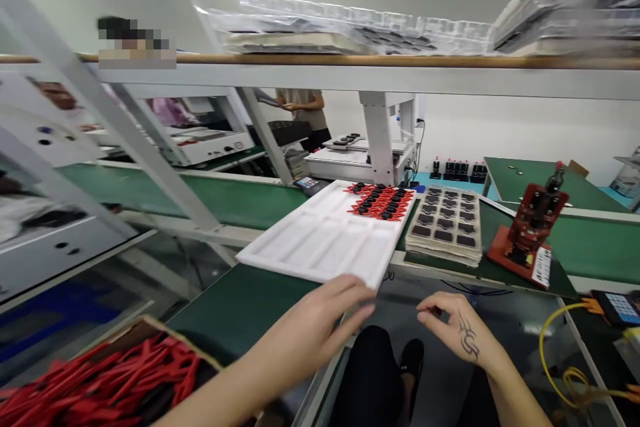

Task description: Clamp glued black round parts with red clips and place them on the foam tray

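Note:
A white moulded tray (320,240) lies tilted across the green bench, with several red and black parts (383,200) filling its far end. My left hand (320,327) reaches toward the tray's near corner, fingers spread, just short of the edge or barely touching it. My right hand (457,330) hovers to the right over the gap in front of the bench, fingers loosely curled, holding nothing that I can see.
A stack of beige trays with dark parts (445,223) sits right of the white tray. A red hand press (530,227) stands further right. A box of red parts (100,380) is at lower left. Another person (305,113) stands beyond the conveyor. A yellow cable (555,360) coils at right.

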The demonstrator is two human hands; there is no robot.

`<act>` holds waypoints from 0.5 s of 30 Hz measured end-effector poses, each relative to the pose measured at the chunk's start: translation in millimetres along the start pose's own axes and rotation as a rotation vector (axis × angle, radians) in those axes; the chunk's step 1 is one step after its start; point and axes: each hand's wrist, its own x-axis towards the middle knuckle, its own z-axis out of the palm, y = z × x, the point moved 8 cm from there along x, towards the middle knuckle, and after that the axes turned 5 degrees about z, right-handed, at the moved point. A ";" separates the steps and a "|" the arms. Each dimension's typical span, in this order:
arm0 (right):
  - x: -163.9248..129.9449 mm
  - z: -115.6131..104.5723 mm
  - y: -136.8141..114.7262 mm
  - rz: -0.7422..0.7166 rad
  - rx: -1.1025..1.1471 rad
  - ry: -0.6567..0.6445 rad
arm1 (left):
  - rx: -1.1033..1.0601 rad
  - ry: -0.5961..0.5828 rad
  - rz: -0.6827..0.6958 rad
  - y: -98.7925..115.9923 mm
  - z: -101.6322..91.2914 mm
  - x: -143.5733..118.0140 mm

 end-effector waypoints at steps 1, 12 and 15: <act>-17.0 -6.1 17.2 0.075 0.043 0.045 | -0.026 -0.048 0.026 -4.7 14.9 34.6; -167.9 -9.0 126.9 0.518 0.158 0.355 | -0.021 -0.234 0.207 -33.1 157.6 232.8; -191.5 -13.3 133.9 0.562 0.191 0.437 | -0.059 -0.167 0.243 -38.2 127.1 250.8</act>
